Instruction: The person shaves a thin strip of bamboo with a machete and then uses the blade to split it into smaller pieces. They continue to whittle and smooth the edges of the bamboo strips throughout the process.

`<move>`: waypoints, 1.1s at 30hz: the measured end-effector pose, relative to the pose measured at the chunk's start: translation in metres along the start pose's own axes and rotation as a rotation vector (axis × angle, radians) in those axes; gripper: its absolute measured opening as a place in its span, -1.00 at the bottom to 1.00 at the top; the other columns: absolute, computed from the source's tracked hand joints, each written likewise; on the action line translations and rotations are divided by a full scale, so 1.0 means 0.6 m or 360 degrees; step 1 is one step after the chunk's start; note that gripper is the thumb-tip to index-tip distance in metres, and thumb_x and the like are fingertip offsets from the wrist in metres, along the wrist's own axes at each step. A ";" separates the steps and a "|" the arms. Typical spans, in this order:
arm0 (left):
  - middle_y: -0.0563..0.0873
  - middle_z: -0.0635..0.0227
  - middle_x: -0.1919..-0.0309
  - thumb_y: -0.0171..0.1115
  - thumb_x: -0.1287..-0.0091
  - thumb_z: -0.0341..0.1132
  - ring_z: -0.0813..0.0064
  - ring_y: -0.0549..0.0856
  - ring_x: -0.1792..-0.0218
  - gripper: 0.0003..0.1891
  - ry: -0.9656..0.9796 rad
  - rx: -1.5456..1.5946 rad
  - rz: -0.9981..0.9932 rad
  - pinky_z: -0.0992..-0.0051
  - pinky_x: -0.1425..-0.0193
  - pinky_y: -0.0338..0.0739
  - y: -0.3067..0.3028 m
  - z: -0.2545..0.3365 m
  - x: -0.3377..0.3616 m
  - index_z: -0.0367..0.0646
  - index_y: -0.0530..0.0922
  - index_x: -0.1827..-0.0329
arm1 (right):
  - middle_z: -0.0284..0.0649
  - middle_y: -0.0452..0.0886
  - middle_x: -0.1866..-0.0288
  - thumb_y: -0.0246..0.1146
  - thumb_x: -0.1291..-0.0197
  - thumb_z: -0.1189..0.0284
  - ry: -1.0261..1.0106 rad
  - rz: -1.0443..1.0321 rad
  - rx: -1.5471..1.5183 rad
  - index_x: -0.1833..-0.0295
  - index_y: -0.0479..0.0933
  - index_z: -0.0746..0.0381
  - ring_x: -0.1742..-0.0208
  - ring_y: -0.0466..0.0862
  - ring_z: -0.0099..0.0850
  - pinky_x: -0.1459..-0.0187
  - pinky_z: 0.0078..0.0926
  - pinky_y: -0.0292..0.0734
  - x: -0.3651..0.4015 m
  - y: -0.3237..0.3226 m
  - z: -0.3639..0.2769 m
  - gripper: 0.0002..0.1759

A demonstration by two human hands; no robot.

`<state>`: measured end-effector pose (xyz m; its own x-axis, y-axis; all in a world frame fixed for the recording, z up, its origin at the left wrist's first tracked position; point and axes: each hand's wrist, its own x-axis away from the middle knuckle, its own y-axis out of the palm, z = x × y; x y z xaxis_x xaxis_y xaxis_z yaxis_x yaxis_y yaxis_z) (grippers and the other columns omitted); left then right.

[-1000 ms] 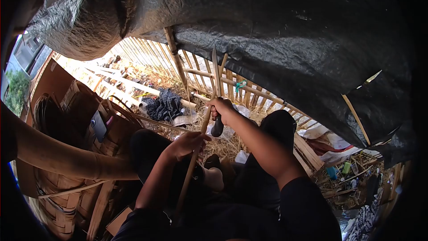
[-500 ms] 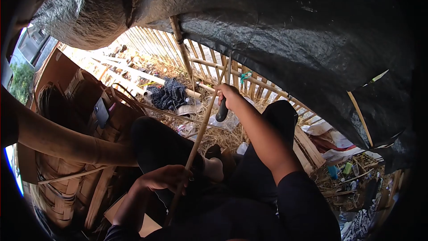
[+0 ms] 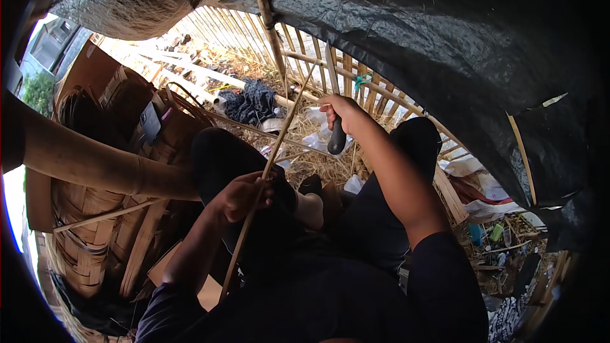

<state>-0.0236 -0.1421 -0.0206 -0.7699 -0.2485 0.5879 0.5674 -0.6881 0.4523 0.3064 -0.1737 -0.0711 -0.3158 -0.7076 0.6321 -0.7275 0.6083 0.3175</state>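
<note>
A long thin bamboo strip (image 3: 279,144) slants from my lap up towards the fence. My left hand (image 3: 240,198) is closed round its lower part, in front of my bent knee. In my right hand (image 3: 341,112) is a knife (image 3: 337,138), gripped by its dark, rounded handle. The knife's blade (image 3: 331,67) points up and away from me, to the right of the strip's far end. A small space shows between my right hand and the strip. The strip's lower end lies against my dark clothing.
A thick bamboo pole (image 3: 108,168) crosses at left, over a woven bamboo basket (image 3: 82,241). A phone (image 3: 150,122) rests near cardboard. Black plastic sheeting (image 3: 445,44) hangs overhead and right. Beyond my legs are straw (image 3: 324,165), a dark cloth (image 3: 253,100) and a bamboo fence (image 3: 375,92).
My right hand with the knife has moved right, off the strip it was against. My left hand has come up and closed more firmly round the strip. The view has shifted slightly.
</note>
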 end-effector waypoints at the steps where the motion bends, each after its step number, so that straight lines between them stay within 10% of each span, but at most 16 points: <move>1: 0.55 0.32 0.20 0.03 -0.49 -0.35 0.52 0.60 0.20 -0.69 0.0052 0.0074 0.0090 0.46 0.05 0.61 0.001 0.008 -0.013 -0.31 0.40 -0.21 | -0.40 0.28 0.69 0.33 -0.10 0.32 0.0019 -0.0031 0.0031 0.36 0.46 0.31 0.74 0.27 -0.54 0.62 -0.43 0.33 0.008 0.003 0.005 -0.73; 13: 0.59 0.28 0.37 0.03 -0.51 -0.25 0.47 0.62 0.29 -0.75 0.0262 0.0061 0.0031 0.49 0.17 0.61 0.026 0.012 -0.138 -0.31 0.49 0.05 | -0.43 0.26 0.66 0.43 0.07 -0.17 0.0090 -0.0047 0.0444 0.33 0.52 0.27 0.71 0.28 -0.58 0.62 -0.55 0.25 0.061 0.062 0.054 -0.35; 18: 0.60 0.29 0.35 -0.03 -0.53 -0.21 0.46 0.62 0.30 -0.71 0.0141 0.0319 0.0130 0.50 0.28 0.61 0.060 -0.003 -0.124 -0.30 0.49 -0.01 | -0.31 0.39 0.62 0.32 0.00 0.47 -0.0040 -0.0008 0.0400 0.44 0.54 0.30 0.69 0.36 -0.49 0.62 -0.42 0.31 0.011 0.060 0.080 -0.87; 23: 0.58 0.36 0.26 -0.12 -0.54 -0.19 0.49 0.64 0.31 -0.62 0.0019 0.0175 -0.0143 0.52 0.31 0.63 0.055 0.015 -0.073 -0.26 0.43 -0.24 | -0.27 0.43 0.63 0.33 0.02 0.50 -0.0188 0.0076 0.0300 0.46 0.53 0.33 0.70 0.41 -0.46 0.65 -0.39 0.33 -0.017 0.069 0.077 -0.87; 33: 0.37 0.47 0.56 -0.31 -0.58 -0.15 0.60 0.36 0.67 -0.68 -0.0165 0.1208 -0.0613 0.59 0.74 0.47 0.019 -0.003 -0.088 -0.12 0.41 0.14 | -0.28 0.43 0.68 0.29 -0.06 0.42 -0.0231 0.0250 0.0378 0.49 0.49 0.30 0.75 0.41 -0.48 0.69 -0.42 0.31 -0.076 0.069 0.083 -0.80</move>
<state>0.0232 -0.1380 -0.0478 -0.9395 -0.0022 0.3425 0.3420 -0.0595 0.9378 0.2604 -0.1342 -0.1220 -0.5067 -0.6661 0.5474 -0.7794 0.6253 0.0394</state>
